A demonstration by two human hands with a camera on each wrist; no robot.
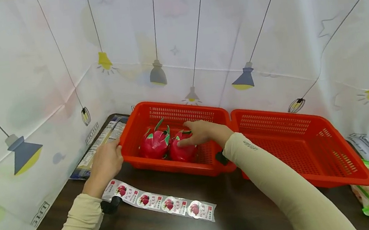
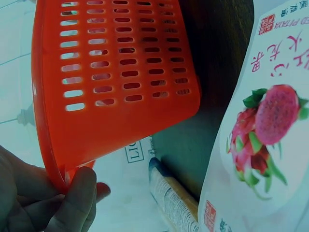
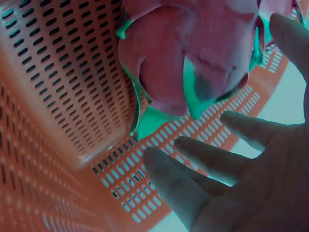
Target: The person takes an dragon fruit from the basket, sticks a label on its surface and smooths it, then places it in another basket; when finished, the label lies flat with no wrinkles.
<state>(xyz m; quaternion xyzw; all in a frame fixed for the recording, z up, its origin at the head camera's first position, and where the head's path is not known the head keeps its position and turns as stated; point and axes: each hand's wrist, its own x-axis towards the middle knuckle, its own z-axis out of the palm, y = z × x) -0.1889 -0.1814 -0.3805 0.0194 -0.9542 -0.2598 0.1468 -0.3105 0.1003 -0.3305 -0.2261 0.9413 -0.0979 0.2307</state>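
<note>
Head view: two red dragon fruits with green-tipped scales sit side by side in a red slotted plastic basket (image 1: 173,166). The right hand (image 1: 204,131) reaches over the basket's right part, its digits spread and extended around the upper right side of the nearer-to-hand dragon fruit (image 1: 181,152). The other dragon fruit (image 1: 154,147) lies just left of it, beyond the fingers. Right forearm enters from the lower right, slanting up and leftward, cream sleeve (image 1: 277,180) down to the wrist. The left hand (image 1: 105,160) is at the basket's left end, fingers on the rim; its forearm rises from the lower left. A strip of dragon fruit labels (image 1: 169,204) lies on the dark table (image 1: 254,218) in front of the basket, near the left wrist. A second red basket (image 1: 280,153) adjoins on the right.

Left wrist view: thumb and fingers pinch the corner of the basket rim, thumb on the near face. The slotted end wall stands beside the hand; the label strip is close to the camera, apart from the fingers.

Right wrist view: three fingers, apart from one another and nearly straight, point toward the scaly end of the dragon fruit, with a visible gap. Thumb is at the upper right, near the fruit's side; whether it touches, cannot tell.
</note>
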